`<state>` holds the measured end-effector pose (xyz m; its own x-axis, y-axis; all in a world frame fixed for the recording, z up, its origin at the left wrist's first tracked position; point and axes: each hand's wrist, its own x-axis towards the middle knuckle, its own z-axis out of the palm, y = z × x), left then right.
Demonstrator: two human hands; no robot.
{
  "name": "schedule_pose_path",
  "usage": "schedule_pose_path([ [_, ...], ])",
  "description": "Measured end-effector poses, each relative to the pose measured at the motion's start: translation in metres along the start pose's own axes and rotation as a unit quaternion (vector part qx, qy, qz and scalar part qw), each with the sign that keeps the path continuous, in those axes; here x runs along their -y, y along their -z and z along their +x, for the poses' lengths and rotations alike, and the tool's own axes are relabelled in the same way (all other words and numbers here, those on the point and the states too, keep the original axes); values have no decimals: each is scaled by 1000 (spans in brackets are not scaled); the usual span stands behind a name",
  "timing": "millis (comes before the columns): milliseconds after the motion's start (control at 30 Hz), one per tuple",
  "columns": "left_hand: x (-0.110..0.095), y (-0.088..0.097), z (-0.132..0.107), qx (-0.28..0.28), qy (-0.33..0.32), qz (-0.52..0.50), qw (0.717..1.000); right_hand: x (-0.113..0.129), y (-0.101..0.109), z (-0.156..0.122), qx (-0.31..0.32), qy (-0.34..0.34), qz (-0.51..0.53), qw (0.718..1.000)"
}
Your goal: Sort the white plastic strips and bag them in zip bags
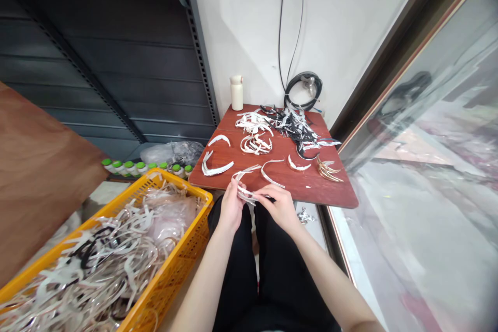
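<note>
Over the near edge of the red-brown table [249, 171], my left hand [232, 204] is closed on a small bundle of thin white curved strips [244, 176]. My right hand [279, 205] pinches the right end of the same bundle between thumb and fingers. Just beyond my right hand lies a single curved white strip [271, 172]. To the left on the tabletop are a bent white stack [216, 168] and a short white arc [219, 139]. Farther right rest a white crescent piece [299, 164] and several gold-coloured curved strips [329, 169].
Piles of white strips [254, 132] and black and silver strips [291, 124] cover the table's back. A cream bottle [236, 93] stands against the wall beside a coiled black cable [286, 94]. Left, a yellow crate [182, 249] holds many strips. Glass [420, 207] borders the right.
</note>
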<state>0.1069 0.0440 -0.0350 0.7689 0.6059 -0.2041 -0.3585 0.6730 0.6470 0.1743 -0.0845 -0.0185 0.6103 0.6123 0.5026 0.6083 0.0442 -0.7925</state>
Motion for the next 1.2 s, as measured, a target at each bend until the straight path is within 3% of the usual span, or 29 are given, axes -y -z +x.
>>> schedule_pose_path([
  [233, -5, 8, 6, -26, 42, -80, 996, -2, 22, 13, -130, -61, 44, 989],
  [400, -12, 9, 6, -41, 55, -119, 991, -31, 46, 14, -186, -29, -62, 980],
  [500, -13, 7, 5, -43, 62, -135, 988, -52, 50, 7, -167, -27, -137, 976],
  [633, -13, 5, 5, -45, 73, -150, 985, -69, 48, 2, -89, -40, -218, 971],
  [733, -12, 7, 5, -48, 74, -155, 984, -71, 41, 6, -43, -40, -263, 963],
  [900, -11, 9, 2, -47, 73, -145, 986, -65, 17, 22, -44, -48, -335, 940],
  [1200, -13, 11, 1, -48, -2, -94, 994, -22, -8, 12, 7, -2, -170, 985],
])
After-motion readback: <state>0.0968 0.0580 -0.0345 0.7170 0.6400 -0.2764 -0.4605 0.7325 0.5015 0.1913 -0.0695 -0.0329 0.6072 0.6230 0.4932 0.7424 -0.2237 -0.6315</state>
